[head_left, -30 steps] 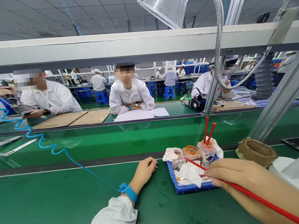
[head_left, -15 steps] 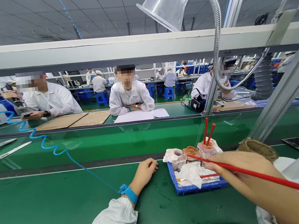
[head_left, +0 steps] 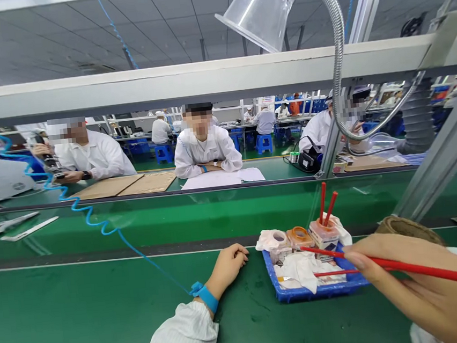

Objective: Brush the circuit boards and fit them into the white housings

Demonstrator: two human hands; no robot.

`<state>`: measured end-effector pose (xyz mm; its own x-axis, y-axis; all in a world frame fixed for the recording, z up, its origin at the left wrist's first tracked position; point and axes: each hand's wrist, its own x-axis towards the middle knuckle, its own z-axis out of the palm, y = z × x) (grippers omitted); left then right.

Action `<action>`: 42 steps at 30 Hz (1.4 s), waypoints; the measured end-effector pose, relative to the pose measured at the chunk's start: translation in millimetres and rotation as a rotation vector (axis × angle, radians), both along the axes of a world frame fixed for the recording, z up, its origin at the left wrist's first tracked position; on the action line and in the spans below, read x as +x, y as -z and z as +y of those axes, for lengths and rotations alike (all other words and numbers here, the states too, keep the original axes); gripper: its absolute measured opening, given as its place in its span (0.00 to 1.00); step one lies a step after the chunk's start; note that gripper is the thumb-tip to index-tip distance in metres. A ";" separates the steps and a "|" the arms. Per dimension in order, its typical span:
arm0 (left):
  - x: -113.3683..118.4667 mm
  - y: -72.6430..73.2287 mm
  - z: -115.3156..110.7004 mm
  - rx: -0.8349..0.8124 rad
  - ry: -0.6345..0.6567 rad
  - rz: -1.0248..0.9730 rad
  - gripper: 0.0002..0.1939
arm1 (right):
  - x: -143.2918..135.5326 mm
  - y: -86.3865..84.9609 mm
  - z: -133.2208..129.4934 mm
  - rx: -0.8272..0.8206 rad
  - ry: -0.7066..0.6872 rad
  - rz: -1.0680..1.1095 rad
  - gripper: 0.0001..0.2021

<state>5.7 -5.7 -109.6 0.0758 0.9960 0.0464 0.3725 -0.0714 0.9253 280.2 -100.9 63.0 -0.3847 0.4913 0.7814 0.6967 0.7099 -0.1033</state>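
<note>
My right hand (head_left: 428,276) grips a long thin red-handled brush (head_left: 415,265), whose far end hangs over a blue tray (head_left: 324,291). In the tray are bottles, one with an orange rim (head_left: 300,236), and one (head_left: 324,232) with two red sticks standing in it. White crumpled tissue (head_left: 300,269) lies in front of them, over another red-handled brush (head_left: 335,273). My left hand (head_left: 229,266) rests on the green table left of the tray, fingers loosely curled and pressed together; nothing shows in it. A blue wristband (head_left: 205,297) with a coiled cord is on that wrist.
A grey post (head_left: 435,135) slants down at the right, beside a brown roll (head_left: 410,229). Overhead hangs a clear hood (head_left: 265,14) on a flexible metal arm. Across the green belt (head_left: 216,216), people in white sit at a bench.
The camera view has turned slightly left, so most things appear farther right. My right hand with the brush has moved a little right relative to the tray; my left hand rests as before.
</note>
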 end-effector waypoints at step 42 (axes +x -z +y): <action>-1.5 4.3 2.5 -0.015 0.031 -0.085 0.16 | 8.7 11.8 -2.1 0.057 0.017 0.248 0.06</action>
<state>4.2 -3.2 -113.9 0.1028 0.9939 0.0387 0.2907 -0.0673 0.9544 288.9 -103.1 51.2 -0.1694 0.4486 0.8775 0.6668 0.7078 -0.2331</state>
